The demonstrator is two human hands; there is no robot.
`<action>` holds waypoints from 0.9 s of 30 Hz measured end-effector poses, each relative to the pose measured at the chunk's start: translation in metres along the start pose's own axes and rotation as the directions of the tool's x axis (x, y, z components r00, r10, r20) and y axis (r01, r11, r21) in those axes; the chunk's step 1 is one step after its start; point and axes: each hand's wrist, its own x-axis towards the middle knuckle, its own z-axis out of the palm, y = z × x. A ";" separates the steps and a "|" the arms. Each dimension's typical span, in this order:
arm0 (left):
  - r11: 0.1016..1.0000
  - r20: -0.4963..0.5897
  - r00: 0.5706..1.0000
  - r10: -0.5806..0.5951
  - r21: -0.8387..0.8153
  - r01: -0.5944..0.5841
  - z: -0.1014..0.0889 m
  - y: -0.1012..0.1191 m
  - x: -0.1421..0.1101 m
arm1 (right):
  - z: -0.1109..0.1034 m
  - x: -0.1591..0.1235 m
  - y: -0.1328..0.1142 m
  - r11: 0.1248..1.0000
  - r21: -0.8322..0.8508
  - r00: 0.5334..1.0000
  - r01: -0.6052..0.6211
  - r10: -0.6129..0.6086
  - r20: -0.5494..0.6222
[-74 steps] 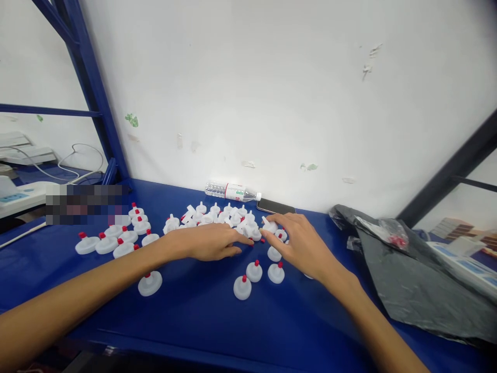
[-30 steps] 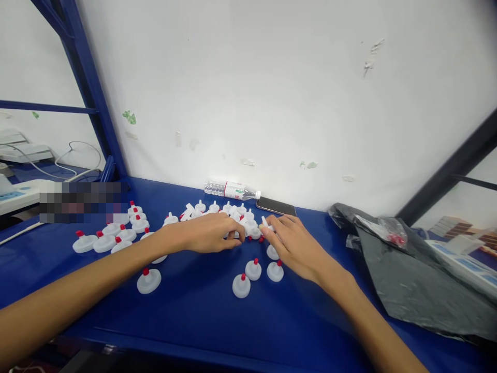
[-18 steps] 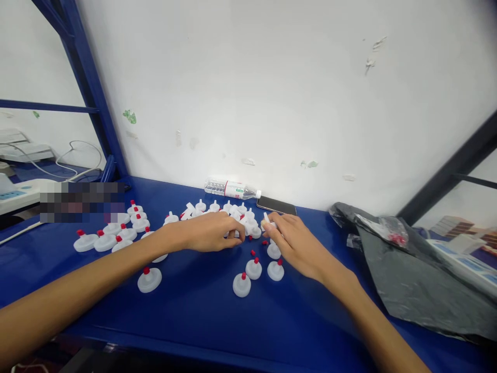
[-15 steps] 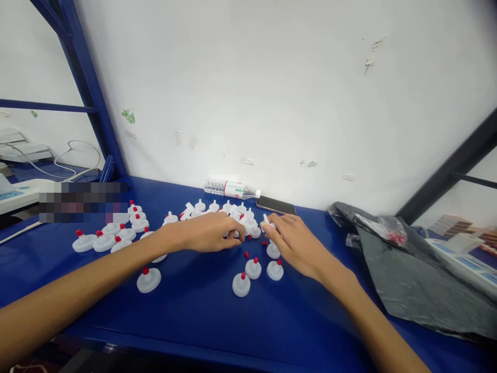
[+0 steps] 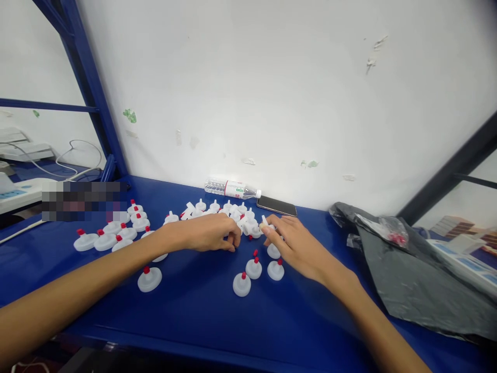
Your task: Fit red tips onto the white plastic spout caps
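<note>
My right hand (image 5: pixel 292 239) pinches a white plastic nozzle cap (image 5: pixel 265 221), its narrow spout pointing up between thumb and fingers. Left of it, my left hand (image 5: pixel 218 233) hangs just over the table with curled fingers; what they hold, if anything, is hidden. A small loose red tip (image 5: pixel 255 253) lies between the hands, nearer the right one. Below the right hand stand white nozzle caps with red tips, among them one at the front (image 5: pixel 242 286) and one to the right (image 5: pixel 275 271). Behind both hands is a heap of white caps (image 5: pixel 215 207), partly covered.
More red-tipped caps (image 5: pixel 104 241) stand at the left of the blue table (image 5: pixel 194 321). A plastic bottle (image 5: pixel 233 189) lies by the wall beside a phone (image 5: pixel 277 205). A dark grey plastic bag (image 5: pixel 411 280) with a small clear bag (image 5: pixel 392 233) lies at right.
My left hand has drawn slightly left and down, its fingers more curled. One loose red tip now shows in front of my right hand where two showed before. The right hand has barely moved.
</note>
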 end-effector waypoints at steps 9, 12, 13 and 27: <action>0.997 -0.072 0.997 0.014 0.079 -0.008 0.005 -0.007 -0.001 | 0.001 -0.001 -0.005 0.978 0.207 0.998 0.025 -0.036 0.049; 0.995 -0.086 0.996 0.022 0.099 -0.014 0.007 -0.013 -0.001 | 0.001 0.000 0.001 0.990 0.140 1.000 -0.001 0.002 -0.006; 0.994 -0.093 0.996 0.018 0.106 -0.008 0.007 -0.013 -0.001 | 0.002 0.001 0.003 0.993 0.115 1.000 -0.004 0.006 -0.021; 0.834 -0.370 0.917 -0.148 -0.545 -0.086 -0.019 0.015 -0.002 | 0.007 0.001 0.006 0.987 -0.115 0.983 0.111 -0.126 -0.135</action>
